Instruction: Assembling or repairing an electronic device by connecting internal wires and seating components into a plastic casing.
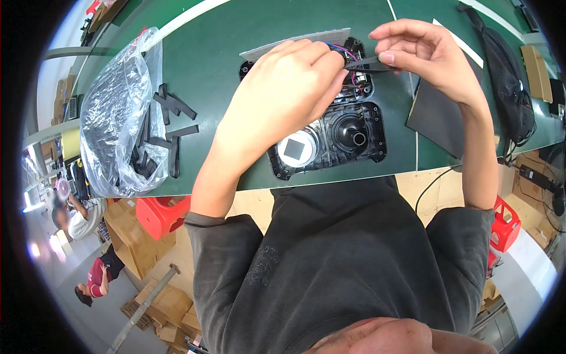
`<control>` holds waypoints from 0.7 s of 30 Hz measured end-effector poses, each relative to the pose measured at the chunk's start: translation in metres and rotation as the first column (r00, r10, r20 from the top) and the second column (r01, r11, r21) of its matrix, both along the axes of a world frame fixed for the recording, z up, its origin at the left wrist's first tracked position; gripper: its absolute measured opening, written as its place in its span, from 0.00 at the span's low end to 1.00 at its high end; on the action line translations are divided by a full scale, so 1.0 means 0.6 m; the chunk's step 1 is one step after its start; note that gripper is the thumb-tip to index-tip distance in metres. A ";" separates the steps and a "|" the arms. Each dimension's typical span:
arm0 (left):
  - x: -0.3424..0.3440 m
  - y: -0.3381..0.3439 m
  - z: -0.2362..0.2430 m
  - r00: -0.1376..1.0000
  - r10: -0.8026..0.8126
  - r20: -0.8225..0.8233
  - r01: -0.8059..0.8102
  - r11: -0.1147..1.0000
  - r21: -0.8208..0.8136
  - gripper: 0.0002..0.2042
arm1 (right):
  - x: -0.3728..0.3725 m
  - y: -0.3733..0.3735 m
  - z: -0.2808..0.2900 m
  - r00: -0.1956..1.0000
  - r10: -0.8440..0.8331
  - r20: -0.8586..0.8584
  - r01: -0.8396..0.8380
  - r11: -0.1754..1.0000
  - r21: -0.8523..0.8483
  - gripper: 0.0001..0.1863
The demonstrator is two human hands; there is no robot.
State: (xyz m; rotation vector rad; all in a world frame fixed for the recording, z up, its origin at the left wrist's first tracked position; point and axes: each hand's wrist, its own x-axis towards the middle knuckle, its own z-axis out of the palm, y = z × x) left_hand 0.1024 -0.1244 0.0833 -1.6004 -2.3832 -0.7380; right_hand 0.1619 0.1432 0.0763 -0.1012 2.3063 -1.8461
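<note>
Between my two hands a thin black strip (370, 66) is stretched over an opened black plastic housing. My left hand (289, 82) is closed, its fingertips pinching the strip's left end. At the other end my right hand (427, 56) grips it between thumb and forefinger, the other fingers loosely curled. Below them lies one housing half (371, 147), with a round funnel-like part and a white disc bearing a dark square. Behind it, the other half (367, 88) shows red and blue wires and is partly hidden by my left hand.
A clear plastic bag (112, 118) of black strips lies on the green table (200, 76), several loose strips (177, 106) beside it. A grey panel (330, 36) stands behind the housing. To the right are a dark flat sheet (436, 118) and a black mesh bag (501, 71).
</note>
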 end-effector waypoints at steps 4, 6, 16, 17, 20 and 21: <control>-0.009 0.008 -0.017 0.988 0.024 0.150 -0.039 0.995 0.097 0.10 | -0.032 0.009 -0.026 0.998 0.044 -0.052 -0.048 0.997 -0.065 0.17; -0.012 0.011 -0.023 0.991 0.004 0.131 -0.015 0.996 0.087 0.10 | -0.047 0.010 -0.035 0.999 0.035 -0.037 -0.038 0.995 -0.089 0.15; -0.009 0.028 -0.035 0.993 0.118 0.011 -0.119 0.986 0.117 0.06 | -0.078 0.020 -0.066 0.997 0.061 -0.040 -0.067 0.980 -0.188 0.15; -0.007 0.032 -0.035 0.993 0.118 0.012 -0.119 0.986 0.115 0.06 | -0.078 0.022 -0.068 0.994 0.054 -0.097 -0.072 0.979 -0.192 0.15; -0.001 0.037 -0.030 0.980 0.160 -0.122 -0.150 0.985 0.090 0.04 | -0.081 0.028 -0.070 0.988 0.064 -0.144 -0.091 0.978 -0.189 0.16; 0.002 0.038 -0.028 0.976 0.172 -0.132 -0.168 0.985 0.040 0.04 | -0.081 0.031 -0.070 0.989 0.063 -0.135 -0.086 0.982 -0.170 0.16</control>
